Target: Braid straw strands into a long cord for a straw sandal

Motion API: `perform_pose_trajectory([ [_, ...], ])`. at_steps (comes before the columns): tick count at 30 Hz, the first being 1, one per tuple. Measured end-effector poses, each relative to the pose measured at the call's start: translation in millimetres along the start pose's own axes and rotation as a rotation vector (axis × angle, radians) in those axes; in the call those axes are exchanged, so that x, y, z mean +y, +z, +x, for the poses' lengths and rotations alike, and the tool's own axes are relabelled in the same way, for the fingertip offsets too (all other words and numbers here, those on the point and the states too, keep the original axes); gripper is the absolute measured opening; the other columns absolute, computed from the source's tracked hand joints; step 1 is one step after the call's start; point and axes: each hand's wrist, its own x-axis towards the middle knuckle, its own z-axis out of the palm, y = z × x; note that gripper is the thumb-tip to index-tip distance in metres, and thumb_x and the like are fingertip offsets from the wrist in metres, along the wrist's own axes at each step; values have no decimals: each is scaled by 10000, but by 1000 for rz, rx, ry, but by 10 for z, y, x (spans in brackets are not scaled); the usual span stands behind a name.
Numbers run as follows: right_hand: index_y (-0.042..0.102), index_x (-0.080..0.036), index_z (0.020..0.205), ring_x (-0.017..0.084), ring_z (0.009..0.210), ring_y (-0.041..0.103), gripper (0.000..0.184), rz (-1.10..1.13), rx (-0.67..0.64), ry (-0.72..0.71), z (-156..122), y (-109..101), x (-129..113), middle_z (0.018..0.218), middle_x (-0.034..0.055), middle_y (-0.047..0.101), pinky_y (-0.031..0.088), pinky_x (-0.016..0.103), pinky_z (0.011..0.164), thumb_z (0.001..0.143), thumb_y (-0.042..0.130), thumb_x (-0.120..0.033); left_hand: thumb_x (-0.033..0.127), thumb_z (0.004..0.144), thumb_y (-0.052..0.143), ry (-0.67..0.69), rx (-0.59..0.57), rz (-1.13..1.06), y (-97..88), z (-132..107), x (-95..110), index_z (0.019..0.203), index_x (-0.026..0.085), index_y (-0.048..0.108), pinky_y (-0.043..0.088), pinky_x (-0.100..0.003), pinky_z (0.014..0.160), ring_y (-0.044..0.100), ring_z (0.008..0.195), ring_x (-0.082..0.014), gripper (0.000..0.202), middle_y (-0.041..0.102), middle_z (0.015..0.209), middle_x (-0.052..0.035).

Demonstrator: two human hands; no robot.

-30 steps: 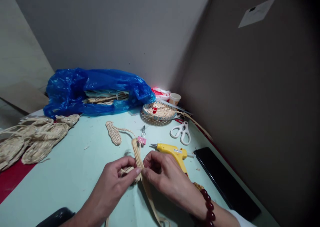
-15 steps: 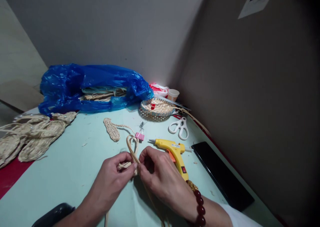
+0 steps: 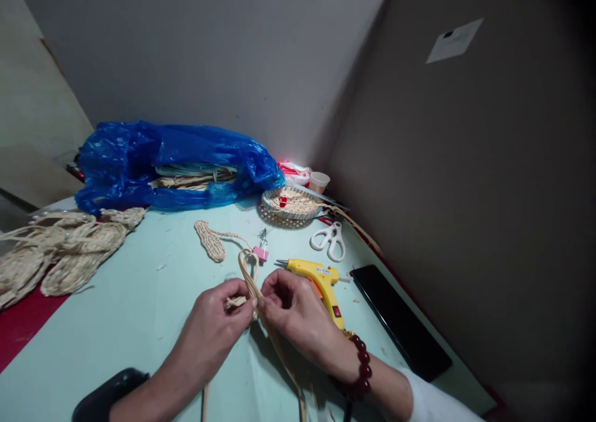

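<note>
Looped strands of pale straw (image 3: pixel 249 273) rise between my hands, with loose ends trailing down toward the table's front edge. My left hand (image 3: pixel 222 316) is closed in a pinch on the base of the loop, where a short woven bit pokes out between its fingers. Pressed against the same strands, my right hand (image 3: pixel 291 304) pinches them from the other side. A thin braid runs from a small woven straw sole (image 3: pixel 210 241) to a pink binder clip (image 3: pixel 261 254) just beyond the loop. Beside my right hand lies a yellow glue gun (image 3: pixel 321 279).
White-handled scissors (image 3: pixel 328 241) and a woven basket (image 3: pixel 293 203) lie at the back right, near a paper cup (image 3: pixel 319 181). A black phone-like slab (image 3: pixel 400 323) is on the right. Straw slippers (image 3: pixel 84 254) and a blue plastic bag (image 3: pixel 186 139) occupy the left and back.
The camera view has shifted slightly. Both hands keep their pinch on the straw strands, and the trailing ends show more plainly below my right hand.
</note>
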Motion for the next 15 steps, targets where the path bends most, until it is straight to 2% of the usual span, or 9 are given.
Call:
perform_pose_trajectory([
  [10,531,-160,745,93,580,350,127,146,7,26,-24,-15,24,630,-51,415,292,209,523,765,617,-251,308,756,553,40,33,89,25,-22,16,647,205,545,410,-244,604,517,605,-158,150,537,615,38],
  [12,526,-157,733,94,586,342,149,157,14,24,-49,-5,-36,632,-48,413,288,212,526,754,635,-257,288,734,563,29,52,58,19,-16,23,640,205,553,395,-244,589,502,587,-153,126,533,599,45],
  [15,533,-157,746,89,568,333,139,205,-43,25,-108,24,-222,607,-57,393,284,209,517,738,652,-227,235,656,606,-8,101,-23,6,1,12,581,201,559,367,-239,557,498,562,-152,94,537,544,55],
])
